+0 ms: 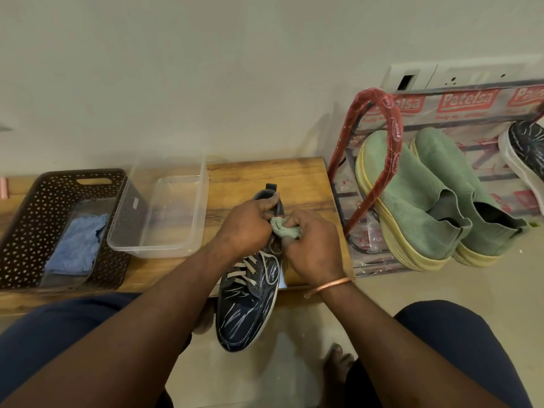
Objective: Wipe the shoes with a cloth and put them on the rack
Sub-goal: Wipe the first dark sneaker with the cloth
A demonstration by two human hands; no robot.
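Observation:
A dark blue laced sneaker (247, 304) with white streaks lies on the low wooden table (297, 181), its toe hanging over the near edge. My left hand (245, 223) grips the shoe's heel collar. My right hand (313, 245) holds a bunched pale green cloth (284, 228) against the shoe's opening. The rack (391, 125), wrapped in red printed plastic, stands at the right. On it sit two green slip-on shoes (424, 198) and the matching dark sneaker (527, 160), partly cut off by the frame.
A brown perforated basket (26, 219) at the left holds a blue cloth (78, 244). A clear plastic tub (164, 213) stands beside it. My knees and a bare foot (338, 366) are below the table. A wall socket panel (459, 76) is behind the rack.

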